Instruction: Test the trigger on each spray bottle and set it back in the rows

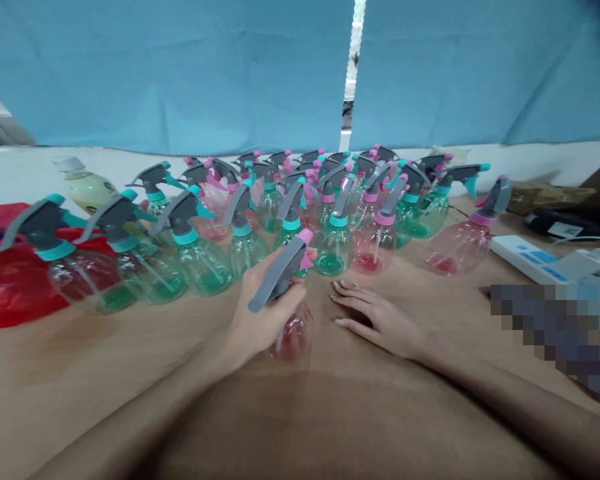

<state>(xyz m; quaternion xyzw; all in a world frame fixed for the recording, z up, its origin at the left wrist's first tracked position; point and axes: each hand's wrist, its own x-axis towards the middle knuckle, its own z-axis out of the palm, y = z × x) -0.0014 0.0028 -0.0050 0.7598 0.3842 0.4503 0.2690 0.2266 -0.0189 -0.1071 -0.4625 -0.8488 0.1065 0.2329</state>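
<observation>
my left hand point(260, 313) is closed around the neck of one pink spray bottle point(293, 333), fingers curled under its grey trigger head. the bottle stands tilted on the brown table point(330, 413). my right hand point(380, 320) lies flat just right of that bottle, fingers loosely spread, holding nothing, not touching it. behind the bottle stands a crowd of spray bottles point(335, 233) with teal or pink collars. i count eight in the nearest row and well over twenty in all; the back rows overlap too much for an exact count. far left of the bottle is one red bag point(10, 280), and far right one white power strip point(540, 260).
</observation>
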